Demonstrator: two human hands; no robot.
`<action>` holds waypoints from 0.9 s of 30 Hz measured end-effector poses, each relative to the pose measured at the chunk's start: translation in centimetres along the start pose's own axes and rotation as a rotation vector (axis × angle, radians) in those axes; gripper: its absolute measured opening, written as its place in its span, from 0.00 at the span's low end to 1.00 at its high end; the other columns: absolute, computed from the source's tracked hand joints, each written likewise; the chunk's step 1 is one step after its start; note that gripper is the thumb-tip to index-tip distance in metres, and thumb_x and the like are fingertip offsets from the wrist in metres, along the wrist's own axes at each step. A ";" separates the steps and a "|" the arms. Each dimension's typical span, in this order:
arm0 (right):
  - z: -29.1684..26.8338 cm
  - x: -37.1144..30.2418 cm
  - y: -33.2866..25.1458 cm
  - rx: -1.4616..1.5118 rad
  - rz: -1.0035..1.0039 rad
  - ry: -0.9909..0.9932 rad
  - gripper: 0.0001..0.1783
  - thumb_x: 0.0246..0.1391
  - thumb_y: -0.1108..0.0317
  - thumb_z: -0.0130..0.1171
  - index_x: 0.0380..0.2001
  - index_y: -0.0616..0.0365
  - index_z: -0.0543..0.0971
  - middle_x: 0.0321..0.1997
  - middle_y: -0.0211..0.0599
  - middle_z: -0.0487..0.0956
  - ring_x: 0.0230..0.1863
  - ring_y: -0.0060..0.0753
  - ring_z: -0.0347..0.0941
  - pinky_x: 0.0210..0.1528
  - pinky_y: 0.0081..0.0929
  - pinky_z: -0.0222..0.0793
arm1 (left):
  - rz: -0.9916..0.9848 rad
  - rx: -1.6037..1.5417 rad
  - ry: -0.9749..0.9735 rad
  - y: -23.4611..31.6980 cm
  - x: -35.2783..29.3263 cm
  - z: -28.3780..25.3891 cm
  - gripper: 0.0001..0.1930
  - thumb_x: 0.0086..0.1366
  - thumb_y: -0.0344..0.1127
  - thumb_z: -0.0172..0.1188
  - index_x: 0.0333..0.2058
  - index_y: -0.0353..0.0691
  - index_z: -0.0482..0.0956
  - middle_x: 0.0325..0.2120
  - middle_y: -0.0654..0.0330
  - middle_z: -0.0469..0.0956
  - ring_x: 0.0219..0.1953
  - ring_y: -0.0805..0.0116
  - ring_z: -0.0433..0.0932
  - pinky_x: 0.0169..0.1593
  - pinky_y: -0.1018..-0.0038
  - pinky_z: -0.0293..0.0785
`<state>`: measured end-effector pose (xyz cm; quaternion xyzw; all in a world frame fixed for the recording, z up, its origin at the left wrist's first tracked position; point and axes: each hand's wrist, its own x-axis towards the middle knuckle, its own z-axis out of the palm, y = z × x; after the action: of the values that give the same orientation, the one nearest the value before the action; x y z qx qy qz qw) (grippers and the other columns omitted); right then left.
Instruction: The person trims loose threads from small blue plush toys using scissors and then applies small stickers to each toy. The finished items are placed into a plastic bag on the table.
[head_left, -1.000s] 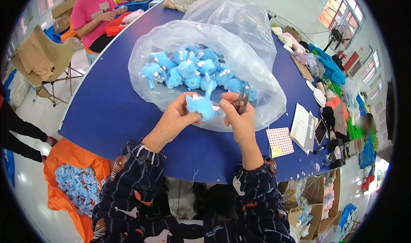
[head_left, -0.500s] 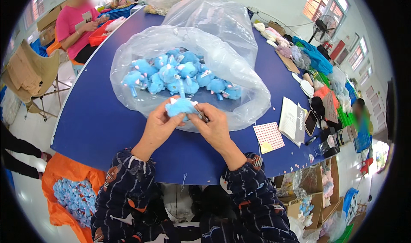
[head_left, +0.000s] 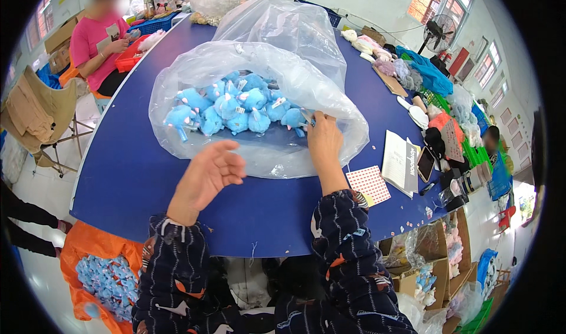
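I see a curved blue tabletop (head_left: 118, 175) in a white-walled workroom. Fluffy blue plush toys (head_left: 227, 106), pink-trimmed and tagged, lie heaped inside a clear plastic bag (head_left: 265, 163) — its near edge fronts them. My right grip (head_left: 324, 135) curls beside them (on what, I can't tell); my left grip (head_left: 211, 172) hangs spread, empty — a notebook (head_left: 398, 163) lies rightward.

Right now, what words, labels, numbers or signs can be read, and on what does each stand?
Notebook: large lettering on its grey band, legible; I don't copy wording.
Blue toys: tags too small to read.
Red-patterned sheet: marks too small to read.
Wall panels: too small to read.
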<state>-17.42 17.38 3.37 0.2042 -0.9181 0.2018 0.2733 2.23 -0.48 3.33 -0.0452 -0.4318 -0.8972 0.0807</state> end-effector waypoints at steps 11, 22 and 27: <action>1.0 0.0 -0.4 0.073 -0.135 0.131 0.12 0.42 0.72 0.58 0.34 0.57 0.73 0.40 0.42 0.73 0.31 0.46 0.74 0.30 0.39 0.70 | 0.025 0.352 0.174 -0.5 0.3 0.5 0.13 0.65 0.39 0.48 0.40 0.35 0.72 0.30 0.59 0.75 0.31 0.73 0.75 0.36 0.78 0.72; 1.6 0.5 1.5 0.062 -0.160 0.108 0.13 0.41 0.72 0.58 0.35 0.56 0.74 0.33 0.41 0.76 0.30 0.47 0.74 0.31 0.39 0.70 | 0.039 0.285 0.183 -1.5 1.0 0.4 0.12 0.64 0.38 0.49 0.38 0.35 0.72 0.31 0.60 0.75 0.32 0.73 0.74 0.37 0.78 0.73; 1.9 -0.1 0.8 0.303 -0.204 0.099 0.09 0.40 0.70 0.58 0.29 0.58 0.75 0.31 0.42 0.76 0.27 0.47 0.73 0.29 0.36 0.69 | 0.073 0.271 0.226 -1.1 0.7 0.1 0.11 0.64 0.37 0.50 0.38 0.35 0.72 0.35 0.59 0.74 0.33 0.73 0.74 0.39 0.77 0.73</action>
<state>-18.59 17.16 1.62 0.3250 -0.8371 0.3185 0.3035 1.32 0.25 2.67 0.0516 -0.5350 -0.8266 0.1669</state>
